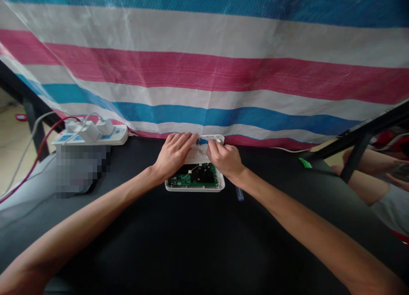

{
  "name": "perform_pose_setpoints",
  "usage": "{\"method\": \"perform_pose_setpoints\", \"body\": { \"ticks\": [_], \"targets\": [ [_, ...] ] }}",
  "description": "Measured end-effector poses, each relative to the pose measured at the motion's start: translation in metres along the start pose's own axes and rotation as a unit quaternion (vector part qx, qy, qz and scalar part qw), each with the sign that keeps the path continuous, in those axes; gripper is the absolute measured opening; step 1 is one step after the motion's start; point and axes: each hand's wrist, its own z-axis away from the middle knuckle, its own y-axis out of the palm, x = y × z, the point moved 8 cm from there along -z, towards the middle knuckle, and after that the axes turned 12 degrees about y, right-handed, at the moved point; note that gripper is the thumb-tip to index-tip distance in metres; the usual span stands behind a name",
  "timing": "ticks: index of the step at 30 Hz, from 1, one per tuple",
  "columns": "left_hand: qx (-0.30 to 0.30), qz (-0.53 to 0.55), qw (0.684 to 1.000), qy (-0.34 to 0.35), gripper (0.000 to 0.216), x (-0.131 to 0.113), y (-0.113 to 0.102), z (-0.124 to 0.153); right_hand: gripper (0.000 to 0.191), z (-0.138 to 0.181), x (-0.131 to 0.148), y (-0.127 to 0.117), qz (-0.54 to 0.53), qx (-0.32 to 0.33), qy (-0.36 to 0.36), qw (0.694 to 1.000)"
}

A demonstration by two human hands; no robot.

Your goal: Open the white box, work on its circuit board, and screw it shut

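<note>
An opened white plastic case [194, 190] lies on the black table, showing a green circuit board [175, 180] with a black part and a thin white cable. Its white cover [200, 153] is raised at the far side, with its inner face towards me. My left hand [175, 152] grips the left part of the cover, fingers together and laid across it. My right hand [226, 157] is closed at the cover's right part, its fingers curled inward. What the right fingertips pinch is hidden.
A blue-handled tool [239, 194] lies beside my right wrist. At the left stand a white power strip [119, 135] with plugs and cables, and a blurred-out object [81, 169]. A green scrap [305, 163] lies at the right. A striped sheet [204, 69] hangs behind; another person's limbs [367, 180] show at the right.
</note>
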Motion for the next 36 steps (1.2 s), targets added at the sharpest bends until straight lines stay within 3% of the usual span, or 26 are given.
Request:
{"method": "perform_pose_setpoints", "body": {
  "ticks": [5, 13, 19, 25, 36],
  "targets": [
    [0.008, -0.004, 1.000, -0.001, 0.039, 0.000, 0.000, 0.000, 0.026, 0.004, 0.000, 0.001, -0.027, -0.020, -0.034, 0.999],
    [-0.004, -0.012, 1.000, 0.000, 0.036, -0.001, -0.004, -0.002, 0.024, 0.006, -0.008, 0.007, -0.023, 0.000, 0.008, 1.000],
    [0.009, 0.005, 1.000, -0.009, 0.038, 0.002, 0.001, 0.000, 0.028, 0.000, -0.004, 0.004, -0.009, 0.058, -0.001, 0.998],
    [0.024, 0.000, 1.000, -0.017, 0.038, 0.003, 0.003, 0.001, 0.030, -0.001, -0.001, 0.009, -0.011, 0.100, -0.035, 0.994],
    [-0.004, 0.014, 1.000, -0.028, 0.040, 0.005, 0.003, 0.002, 0.033, -0.009, 0.005, 0.008, -0.001, 0.123, -0.107, 0.987]
  ]
}}
